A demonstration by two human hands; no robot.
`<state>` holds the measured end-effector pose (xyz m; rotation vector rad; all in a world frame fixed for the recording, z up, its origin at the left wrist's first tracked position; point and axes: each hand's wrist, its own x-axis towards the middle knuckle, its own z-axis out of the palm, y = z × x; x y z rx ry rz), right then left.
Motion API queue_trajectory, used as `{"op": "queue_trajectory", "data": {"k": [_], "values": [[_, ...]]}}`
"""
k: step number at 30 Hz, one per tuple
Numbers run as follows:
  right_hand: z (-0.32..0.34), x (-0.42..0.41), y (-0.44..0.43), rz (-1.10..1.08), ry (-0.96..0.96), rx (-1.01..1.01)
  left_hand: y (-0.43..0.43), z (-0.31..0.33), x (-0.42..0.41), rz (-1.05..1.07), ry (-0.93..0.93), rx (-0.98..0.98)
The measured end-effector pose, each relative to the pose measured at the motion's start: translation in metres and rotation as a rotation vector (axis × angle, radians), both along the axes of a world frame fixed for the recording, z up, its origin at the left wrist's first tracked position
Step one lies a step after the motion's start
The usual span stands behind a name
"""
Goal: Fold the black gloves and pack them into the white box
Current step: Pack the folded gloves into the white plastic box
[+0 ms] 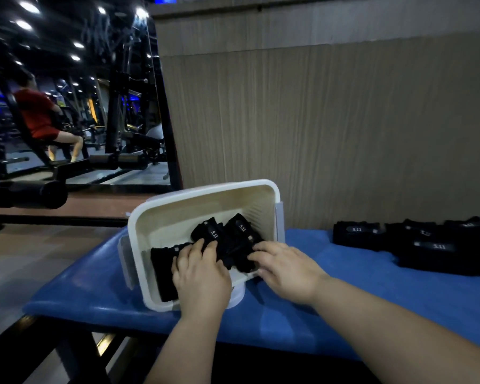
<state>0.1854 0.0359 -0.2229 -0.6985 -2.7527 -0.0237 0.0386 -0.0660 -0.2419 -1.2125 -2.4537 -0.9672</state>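
At the far left, a wall mirror [67,106] shows gym machines, which have no bearing on the job. Next comes the blue worktop [94,286]. The white box [172,220] stands on it and appears tipped toward me, its open mouth facing the hands.

Step in hand, by my reading: packing. Several folded gloves [233,231] lie inside the box with their labels up, crowded toward its right half.

Left hand [203,273]: it reaches over the near rim, palm down, with the fingers lying on the leftmost bundle. As far as I can see it presses rather than grips.

Right hand [286,268]: it sits just beside the left, fingertips bent onto the near edge of the right bundle — I cannot tell whether they pinch the fabric or only push it.

Further right, well apart from the box, a batch of unpacked gloves [372,236] lies on the worktop against the wall panel.

Next move, as I judge it: seat the bundles flat and close together, let go, then send the right hand to the unpacked batch. This calls for steady downward pressure — a folded glove may spring open, and the tipped box may shift under a sideways push.
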Motion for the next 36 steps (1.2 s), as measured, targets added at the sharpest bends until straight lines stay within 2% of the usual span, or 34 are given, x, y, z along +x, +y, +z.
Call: {"op": "queue_trajectory", "data": {"k": [3, 7, 14, 19, 27, 29, 33, 36], "values": [[-0.008, 0.024, 0.010, -0.031, 0.069, -0.015, 0.010, 0.004, 0.016, -0.027, 0.046, 0.076], [-0.021, 0.069, 0.030, -0.125, 0.117, -0.060, 0.021, -0.002, 0.046, -0.103, 0.069, 0.054], [-0.036, 0.141, 0.072, -0.288, 0.082, -0.170, 0.070, -0.013, 0.109, -0.337, -0.138, -0.063], [-0.045, 0.150, 0.073, -0.281, 0.078, -0.280, 0.093, -0.018, 0.136, -0.345, -0.378, -0.181], [-0.044, 0.162, 0.078, -0.266, 0.183, -0.421, 0.103, -0.008, 0.149, -0.318, -0.392, -0.320], [-0.040, 0.166, 0.083, -0.297, 0.245, -0.400, 0.113, -0.003, 0.152, -0.326, -0.353, -0.360], [-0.024, 0.175, 0.106, -0.360, 0.313, -0.230, 0.134, -0.008, 0.153, -0.324, -0.221, -0.396], [-0.014, 0.177, 0.129, -0.397, 0.322, -0.104, 0.144, -0.013, 0.151, -0.354, -0.188, -0.373]]}}
